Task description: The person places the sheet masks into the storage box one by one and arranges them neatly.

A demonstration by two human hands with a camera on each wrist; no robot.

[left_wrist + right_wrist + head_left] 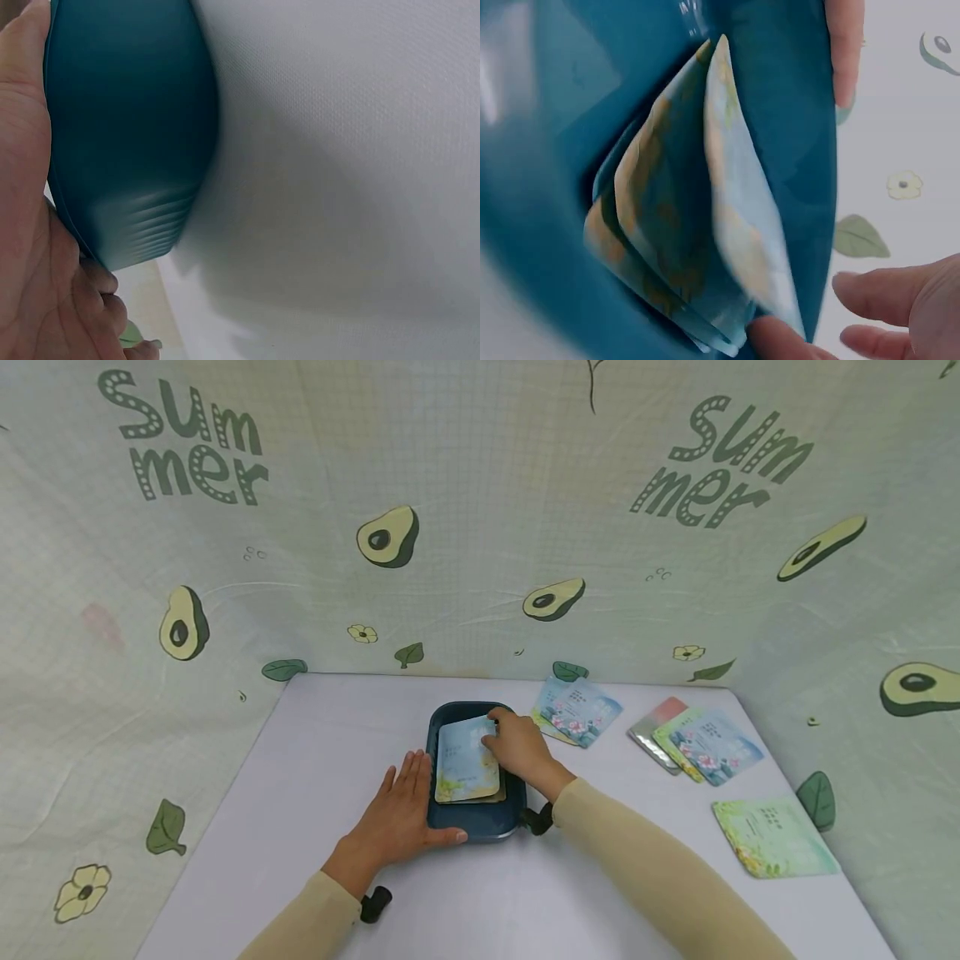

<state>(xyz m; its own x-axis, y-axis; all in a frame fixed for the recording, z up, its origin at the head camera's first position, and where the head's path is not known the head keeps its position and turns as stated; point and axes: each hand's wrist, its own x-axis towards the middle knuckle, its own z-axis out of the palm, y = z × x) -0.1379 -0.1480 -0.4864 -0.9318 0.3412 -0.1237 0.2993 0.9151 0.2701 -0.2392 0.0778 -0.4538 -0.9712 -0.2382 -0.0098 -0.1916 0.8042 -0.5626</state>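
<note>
A dark blue tray (480, 822) holds a few flat printed sachets, stacked. The top sachet (463, 760) is light blue with yellow flowers at its lower end. My right hand (521, 747) is at its far right corner. In the right wrist view a digit (780, 339) touches the end of that sachet (735, 172), which tilts away from the sachets beneath (660, 217); the other fingers stand apart from it. My left hand (401, 818) rests against the tray's left side, fingers straight, thumb at the near edge. The left wrist view shows its palm along the tray wall (135, 112).
Blue floral sachets (581, 714) lie beyond the tray to the right. Farther right is a fanned group (712, 747) with a silver-and-pink sachet (652, 735). A green sachet group (776, 839) sits by the right table edge. A printed curtain (480, 527) hangs behind the white table (322, 727).
</note>
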